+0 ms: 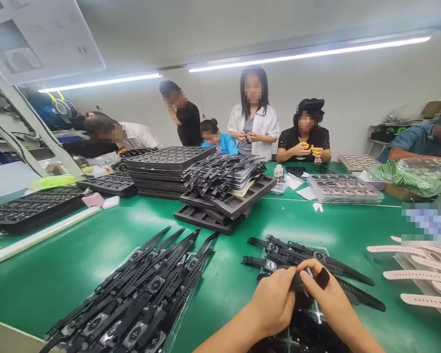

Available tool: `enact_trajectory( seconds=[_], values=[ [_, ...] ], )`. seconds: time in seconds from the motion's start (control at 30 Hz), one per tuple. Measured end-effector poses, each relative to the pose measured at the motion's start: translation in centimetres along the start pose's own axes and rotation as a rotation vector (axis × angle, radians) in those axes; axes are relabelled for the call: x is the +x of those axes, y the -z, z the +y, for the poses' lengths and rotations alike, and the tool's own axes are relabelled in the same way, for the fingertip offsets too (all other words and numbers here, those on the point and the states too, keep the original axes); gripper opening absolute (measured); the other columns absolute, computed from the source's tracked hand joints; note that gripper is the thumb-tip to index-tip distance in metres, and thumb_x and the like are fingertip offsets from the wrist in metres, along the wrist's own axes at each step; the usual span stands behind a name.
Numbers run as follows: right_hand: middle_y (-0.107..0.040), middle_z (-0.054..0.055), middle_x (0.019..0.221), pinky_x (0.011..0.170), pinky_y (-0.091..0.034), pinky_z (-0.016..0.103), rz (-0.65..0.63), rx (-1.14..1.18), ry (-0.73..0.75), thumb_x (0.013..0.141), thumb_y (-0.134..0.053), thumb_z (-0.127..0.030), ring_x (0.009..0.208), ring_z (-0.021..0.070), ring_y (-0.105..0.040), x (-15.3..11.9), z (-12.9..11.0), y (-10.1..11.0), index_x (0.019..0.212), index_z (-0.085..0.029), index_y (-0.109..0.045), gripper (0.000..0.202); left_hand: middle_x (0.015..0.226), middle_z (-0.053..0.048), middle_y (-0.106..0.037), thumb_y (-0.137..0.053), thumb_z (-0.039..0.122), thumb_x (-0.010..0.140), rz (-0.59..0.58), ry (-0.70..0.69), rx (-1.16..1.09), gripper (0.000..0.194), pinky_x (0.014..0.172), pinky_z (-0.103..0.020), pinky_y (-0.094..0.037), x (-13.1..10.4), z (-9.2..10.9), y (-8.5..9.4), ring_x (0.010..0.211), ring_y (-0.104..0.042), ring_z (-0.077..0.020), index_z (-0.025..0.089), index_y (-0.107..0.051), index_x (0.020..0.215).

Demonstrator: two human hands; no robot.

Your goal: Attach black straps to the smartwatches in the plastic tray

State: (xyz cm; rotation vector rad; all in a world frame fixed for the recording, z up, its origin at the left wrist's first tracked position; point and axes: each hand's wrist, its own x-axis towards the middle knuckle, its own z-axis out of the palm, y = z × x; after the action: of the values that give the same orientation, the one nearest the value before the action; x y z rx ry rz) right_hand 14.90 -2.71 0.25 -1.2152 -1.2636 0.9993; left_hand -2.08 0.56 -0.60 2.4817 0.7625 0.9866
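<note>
Near the table's front edge, my left hand and my right hand are closed together on a black watch strap. Part of the strap sticks up between my right thumb and fingers, and a small shiny bit shows at the fingertips. My fingers hide the rest of it. Just beyond lie several black smartwatches with their straps stretched out on a clear tray. Under my hands is a dark, glossy tray with clear dividers. To the left, another clear tray bears rows of black-strapped smartwatches.
Pink watch straps lie at the right. Stacked black foam trays stand mid-table, beside tilted trays piled with black watches. Clear trays and green packets are farther right. Several co-workers are across the green table.
</note>
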Motion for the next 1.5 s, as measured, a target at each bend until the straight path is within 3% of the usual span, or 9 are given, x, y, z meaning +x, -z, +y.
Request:
enact_trajectory(
  seconds=[0.13, 0.33, 0.5, 0.7, 0.9, 1.03, 1.13, 1.3, 1.5],
  values=[
    [-0.064, 0.002, 0.088, 0.078, -0.048, 0.032, 0.005, 0.033, 0.035, 0.087, -0.067, -0.050, 0.085, 0.0232, -0.057, -0.3, -0.5, -0.4, 0.093, -0.025, -0.068, 0.026, 0.100, -0.011, -0.070, -0.056, 0.033, 0.094, 0.095, -0.067, -0.037, 0.030, 0.074, -0.039, -0.052, 0.5, 0.6, 0.5, 0.084, -0.063, -0.0254, 0.018, -0.056, 0.120],
    [-0.059, 0.000, 0.077, 0.068, -0.045, 0.029, 0.052, 0.058, 0.037, 0.086, -0.070, -0.049, 0.073, 0.0195, -0.053, -0.7, -1.1, -0.5, 0.089, -0.023, -0.069, 0.026, 0.089, -0.010, -0.072, -0.051, 0.027, 0.099, 0.179, -0.098, -0.085, 0.027, 0.069, -0.033, -0.051, 0.4, 0.4, 0.6, 0.075, -0.064, -0.0215, 0.018, -0.059, 0.123],
    [-0.047, -0.006, 0.064, 0.055, -0.035, 0.026, 0.115, 0.234, -0.031, 0.086, -0.072, -0.050, 0.059, 0.0146, -0.043, -0.4, -1.2, 0.4, 0.097, -0.023, -0.066, 0.031, 0.099, -0.011, -0.075, -0.058, 0.025, 0.095, 0.141, 0.056, -0.238, 0.024, 0.081, -0.034, -0.053, 0.7, 1.0, 1.4, 0.088, -0.068, -0.0230, 0.018, -0.066, 0.116],
    [-0.052, -0.003, 0.071, 0.065, -0.041, 0.029, 0.124, 0.147, 0.028, 0.084, -0.074, -0.052, 0.068, 0.0178, -0.047, -0.4, -1.5, 0.5, 0.094, -0.024, -0.067, 0.031, 0.113, -0.011, -0.073, -0.073, 0.027, 0.083, 0.157, 0.253, -0.459, 0.036, 0.093, -0.037, -0.052, 1.7, 1.6, 0.5, 0.103, -0.067, -0.0259, 0.019, -0.065, 0.118],
    [-0.053, 0.003, 0.099, 0.068, -0.045, 0.033, -0.082, 0.394, -0.026, 0.098, -0.043, -0.065, 0.072, 0.0181, -0.045, -1.0, -2.4, 1.1, 0.129, -0.035, -0.064, 0.048, 0.081, -0.003, -0.066, -0.073, 0.050, 0.085, 0.253, 0.542, -1.018, 0.040, 0.070, -0.028, -0.050, 3.2, 1.4, 0.1, 0.068, -0.062, -0.0144, 0.016, -0.066, 0.103],
    [-0.053, 0.001, 0.080, 0.064, -0.042, 0.031, -0.030, 0.352, -0.077, 0.092, -0.058, -0.062, 0.069, 0.0176, -0.044, -0.6, -1.5, 0.8, 0.113, -0.025, -0.073, 0.045, 0.071, 0.003, -0.052, -0.078, 0.056, 0.079, 0.385, 0.627, -1.231, 0.049, 0.064, -0.024, -0.041, 2.9, 1.1, 0.3, 0.062, -0.047, -0.0091, 0.015, -0.067, 0.104],
    [-0.056, -0.002, 0.074, 0.061, -0.040, 0.027, 0.016, 0.361, -0.152, 0.083, -0.074, -0.057, 0.067, 0.0160, -0.049, -0.5, -0.9, 0.2, 0.107, -0.024, -0.069, 0.041, 0.068, 0.004, -0.048, -0.078, 0.061, 0.075, 0.370, 0.635, -1.235, 0.053, 0.062, -0.024, -0.036, 2.4, 1.3, 0.2, 0.061, -0.041, -0.0085, 0.014, -0.070, 0.098],
    [-0.060, -0.001, 0.075, 0.060, -0.040, 0.025, -0.034, 0.424, -0.156, 0.084, -0.075, -0.054, 0.067, 0.0152, -0.051, -0.9, -1.0, -0.4, 0.093, -0.023, -0.065, 0.033, 0.084, -0.003, -0.063, -0.085, 0.057, 0.068, 0.326, 0.652, -1.177, 0.054, 0.070, -0.026, -0.043, 1.8, 1.6, -0.2, 0.072, -0.053, -0.0135, 0.017, -0.074, 0.102],
    [-0.055, -0.002, 0.070, 0.061, -0.040, 0.026, -0.016, 0.476, -0.150, 0.080, -0.079, -0.053, 0.064, 0.0147, -0.046, -1.0, -1.1, -0.8, 0.085, -0.021, -0.068, 0.034, 0.089, -0.006, -0.070, -0.088, 0.056, 0.063, 0.284, 0.614, -1.165, 0.052, 0.075, -0.028, -0.047, 1.9, 2.0, -0.2, 0.079, -0.059, -0.0177, 0.017, -0.080, 0.096]
  ],
)
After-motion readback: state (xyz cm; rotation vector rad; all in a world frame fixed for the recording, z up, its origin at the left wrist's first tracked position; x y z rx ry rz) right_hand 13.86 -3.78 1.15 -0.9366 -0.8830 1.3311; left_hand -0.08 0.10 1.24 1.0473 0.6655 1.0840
